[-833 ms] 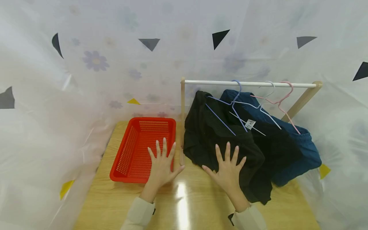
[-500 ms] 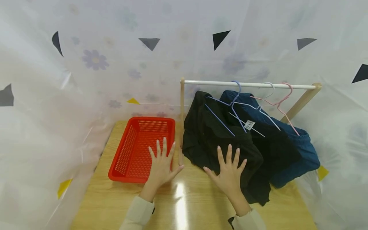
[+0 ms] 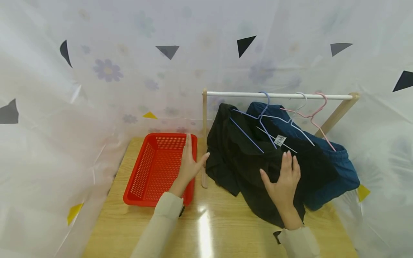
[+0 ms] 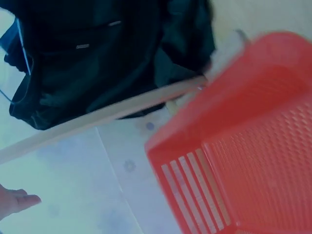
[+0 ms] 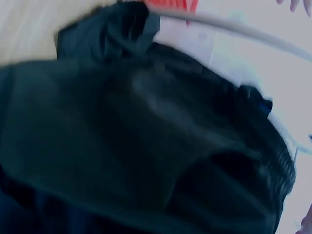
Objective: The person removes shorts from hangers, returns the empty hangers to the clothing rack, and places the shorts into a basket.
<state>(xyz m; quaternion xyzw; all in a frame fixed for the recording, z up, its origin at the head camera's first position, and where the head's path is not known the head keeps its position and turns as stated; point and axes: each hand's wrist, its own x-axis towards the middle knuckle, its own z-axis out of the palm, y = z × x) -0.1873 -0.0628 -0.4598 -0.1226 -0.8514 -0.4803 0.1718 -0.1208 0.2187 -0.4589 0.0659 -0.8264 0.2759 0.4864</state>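
My left hand (image 3: 189, 166), fingers straight and thumb spread, is over the right side of a red plastic basket (image 3: 127, 195). At the edge of the left wrist view only some fingertips (image 4: 22, 201) show. In front of a black garment (image 3: 238, 150) on a blue hanger (image 3: 266, 100) is my right hand (image 3: 284, 188), its thumb apart from its fingers; contact with the cloth cannot be told. Behind hang a second black garment (image 3: 314, 172) on a white hanger (image 3: 301, 130), with a white tag (image 3: 280, 140), and a blue garment (image 3: 343, 173) on a pink hanger (image 3: 322, 130).
A white rail (image 3: 232, 94) between wooden posts (image 3: 204, 143) carries the hangers. The basket stands left of the near post on a wooden table (image 3: 226, 229). Translucent sheeting with flower prints (image 3: 108, 70) surrounds the table at the back and sides.
Both hands, earlier spread flat, have lifted forward and turned. The left hand moved up over the basket's right side; the right moved right and up, in front of the black garment.
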